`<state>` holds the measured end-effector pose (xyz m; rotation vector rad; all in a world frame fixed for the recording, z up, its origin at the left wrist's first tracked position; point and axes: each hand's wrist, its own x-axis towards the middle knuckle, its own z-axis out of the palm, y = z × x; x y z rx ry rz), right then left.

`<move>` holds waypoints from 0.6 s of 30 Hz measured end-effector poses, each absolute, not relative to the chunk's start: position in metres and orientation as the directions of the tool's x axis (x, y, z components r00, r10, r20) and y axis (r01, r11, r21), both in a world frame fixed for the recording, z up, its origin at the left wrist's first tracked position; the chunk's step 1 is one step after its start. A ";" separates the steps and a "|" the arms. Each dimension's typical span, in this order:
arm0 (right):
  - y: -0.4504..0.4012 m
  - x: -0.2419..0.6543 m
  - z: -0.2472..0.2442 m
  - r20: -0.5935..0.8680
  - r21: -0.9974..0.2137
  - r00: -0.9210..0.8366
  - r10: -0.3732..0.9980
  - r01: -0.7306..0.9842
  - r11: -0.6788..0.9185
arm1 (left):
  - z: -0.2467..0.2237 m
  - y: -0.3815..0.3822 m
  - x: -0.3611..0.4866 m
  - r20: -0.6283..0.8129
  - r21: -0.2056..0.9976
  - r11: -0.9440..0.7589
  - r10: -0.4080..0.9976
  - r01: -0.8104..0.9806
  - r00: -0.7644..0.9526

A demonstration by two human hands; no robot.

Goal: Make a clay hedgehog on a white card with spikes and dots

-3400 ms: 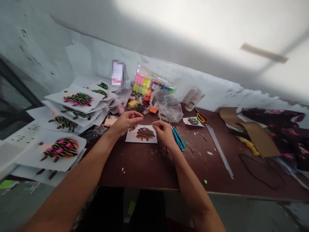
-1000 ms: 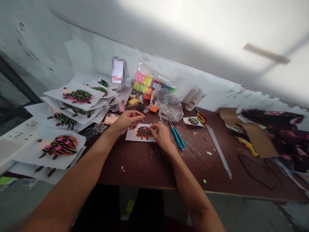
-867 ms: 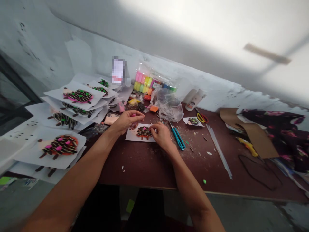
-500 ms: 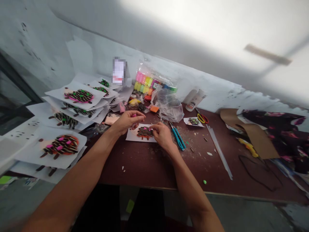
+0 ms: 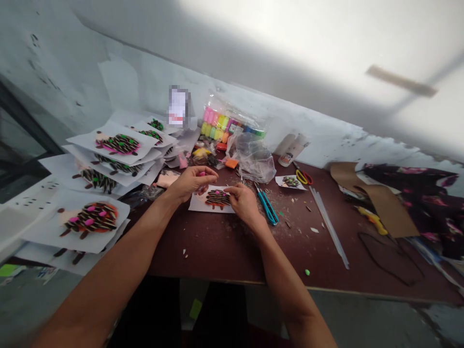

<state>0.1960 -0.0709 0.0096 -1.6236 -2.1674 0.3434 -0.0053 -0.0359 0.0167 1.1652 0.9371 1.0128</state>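
On the table in front of me lies a white card bearing a hedgehog figure with dark striped spines, an orange edge and small pink dots. My left hand is raised just over the card's upper left side, its fingers closed round a bit of pink clay. My right hand rests at the card's right end. Its thumb and index finger are pinched together at the hedgehog's back; whatever lies between those fingertips is hidden.
Stacked hedgehog cards fill the left side. Behind the card are a clay pack and a crumpled plastic bag. To the right lie a teal cutter, scissors, glue sticks and a yellow glue gun.
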 end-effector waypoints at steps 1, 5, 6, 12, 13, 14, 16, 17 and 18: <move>-0.071 0.196 0.010 0.173 -0.428 -0.237 0.956 0.856 0.290 | 0.017 -0.036 -0.005 -0.059 0.986 0.099 0.958 -0.132 0.279; -0.071 0.196 0.010 0.162 -0.428 -0.239 0.957 0.857 0.286 | 0.016 -0.035 -0.006 -0.064 0.988 0.100 0.958 -0.116 0.278; -0.071 0.196 0.010 0.165 -0.434 -0.237 0.957 0.854 0.286 | 0.016 -0.035 -0.006 -0.063 0.989 0.098 0.959 -0.113 0.278; -0.072 0.195 0.010 0.323 -0.612 -0.160 0.933 0.716 0.335 | 0.020 -0.037 -0.005 -0.069 0.991 0.098 0.956 -0.090 0.285; -0.072 0.194 0.010 0.339 -0.665 -0.143 0.930 0.662 0.344 | 0.021 -0.038 -0.005 -0.070 0.992 0.098 0.953 -0.082 0.294; -0.072 0.193 0.010 0.341 -0.718 -0.128 0.931 0.605 0.346 | 0.023 -0.039 -0.004 -0.072 0.992 0.099 0.950 -0.073 0.305; -0.072 0.190 0.009 0.316 -0.804 -0.110 0.942 0.495 0.328 | 0.025 -0.041 -0.003 -0.082 0.994 0.103 0.942 -0.048 0.325; -0.072 0.189 0.009 0.296 -0.836 -0.112 0.949 0.450 0.314 | 0.026 -0.042 -0.003 -0.090 0.994 0.107 0.938 -0.033 0.335; -0.071 0.189 0.008 0.276 -0.860 -0.119 0.954 0.412 0.301 | 0.027 -0.043 -0.002 -0.098 0.994 0.110 0.933 -0.017 0.347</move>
